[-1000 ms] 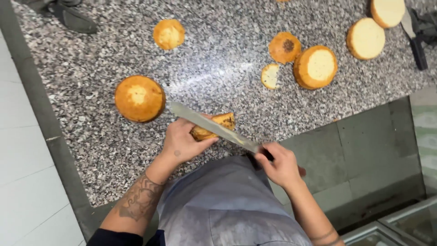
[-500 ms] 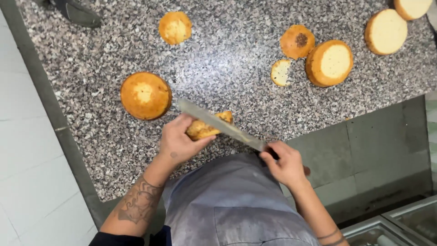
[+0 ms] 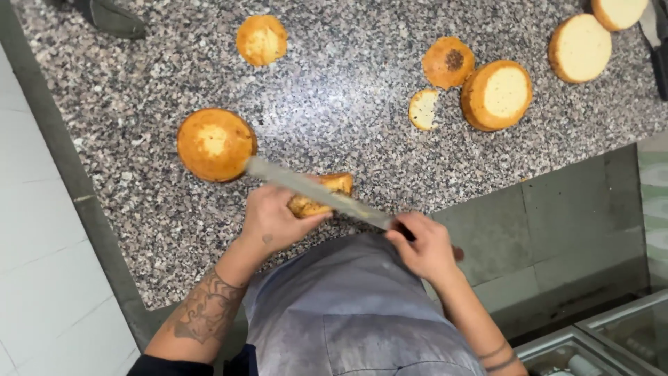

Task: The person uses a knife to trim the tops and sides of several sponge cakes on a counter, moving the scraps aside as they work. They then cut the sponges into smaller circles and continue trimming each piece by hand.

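So this is mid-slice on a round sponge cake: the left hand [image 3: 273, 221] is cupped over the small golden cake [image 3: 321, 195] near the front edge of the speckled granite counter [image 3: 334, 104], fingers closed on its near side to pin it in place, while the right hand [image 3: 426, 245] is wrapped tight around the dark handle of a long bread knife [image 3: 316, 193]. The blade lies nearly flat across the cake, tip pointing out toward a bigger round cake [image 3: 216, 144] sitting just beyond it, almost touching the tip. Looks to me like the levelling/splitting step, with the blade already in or on the crumb, though I can't tell how deep it's gone since the left hand hides most of it. Further back there's a smaller round cake [image 3: 261, 40], a cake with a dark spot in the middle [image 3: 448, 62], a thin cut-off piece [image 3: 423, 109] and two pale-topped trimmed cakes [image 3: 498, 95] [image 3: 580, 47]. I'd say what the cut calls for now is keeping the blade level and sawing gently, with those left fingertips well above the edge, since they sit right next to it.
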